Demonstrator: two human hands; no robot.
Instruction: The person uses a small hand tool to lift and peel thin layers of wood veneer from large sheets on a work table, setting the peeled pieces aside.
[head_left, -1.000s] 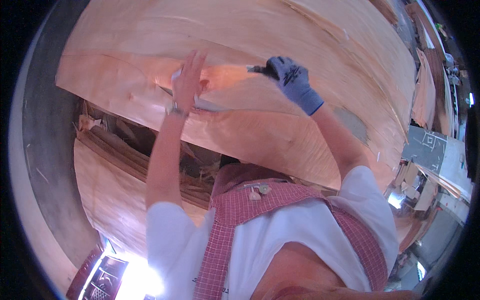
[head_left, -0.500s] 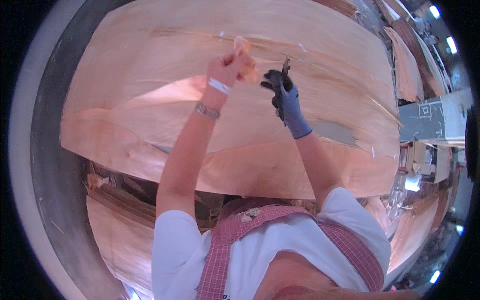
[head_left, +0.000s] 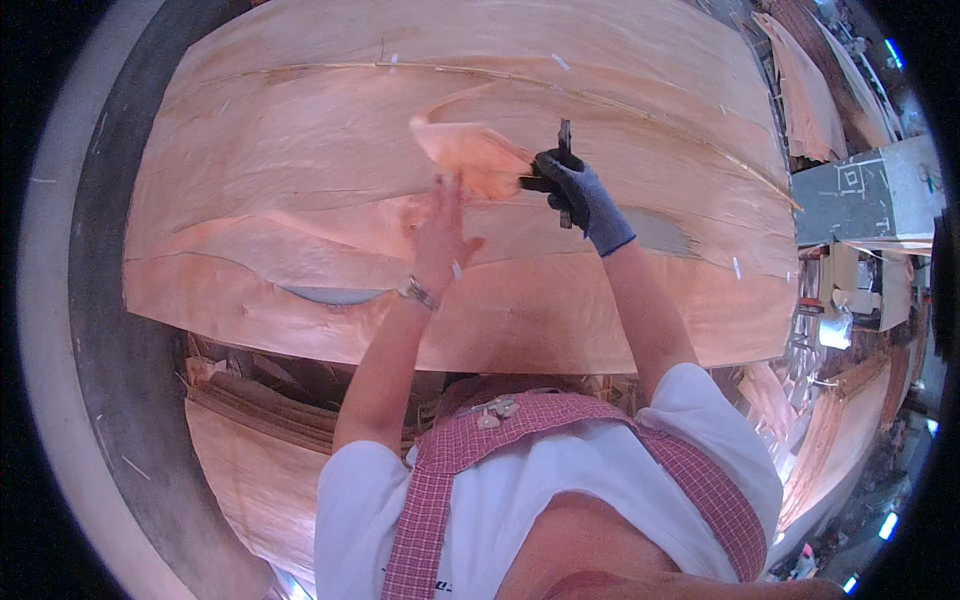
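A gloved right hand (head_left: 574,192) grips a dark tool (head_left: 565,132) above a broad veneer sheet (head_left: 560,325).
The bare left hand (head_left: 440,240) is unclenched and grasps nothing, fingers extended over the sheet's middle; whether it presses down, one cannot tell. A curled veneer piece (head_left: 465,150) lies just beyond it, its right end reaching the dark glove fingers; whether they pinch it is unclear. Nearer the body, a gap (head_left: 335,295) opens in the sheet, left of the left wrist.

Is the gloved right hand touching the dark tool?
Touching: the head view shows the right hand closed around the dark tool, its upper end protruding.
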